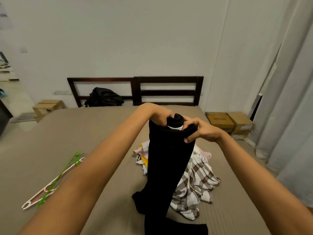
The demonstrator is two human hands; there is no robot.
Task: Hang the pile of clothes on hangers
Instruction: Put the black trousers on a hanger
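Note:
I hold a long black garment (169, 160) up above the bed, its lower end trailing onto the sheet. My left hand (158, 116) grips its top edge on the left, and my right hand (200, 130) grips the top edge on the right. A white label shows between the two hands. Behind the garment lies the pile of clothes (194, 180), with a brown-and-white checked piece on top and pink and yellow pieces underneath. Green and white hangers (55, 180) lie flat on the bed at the left, apart from both hands.
The bed (81, 133) has a tan sheet and a dark wooden headboard (167, 92). A black bag (103, 97) leans against the headboard. Cardboard boxes (230, 122) stand on the floor at the right, another box (48, 106) at the left. Grey curtains (288, 99) hang on the right.

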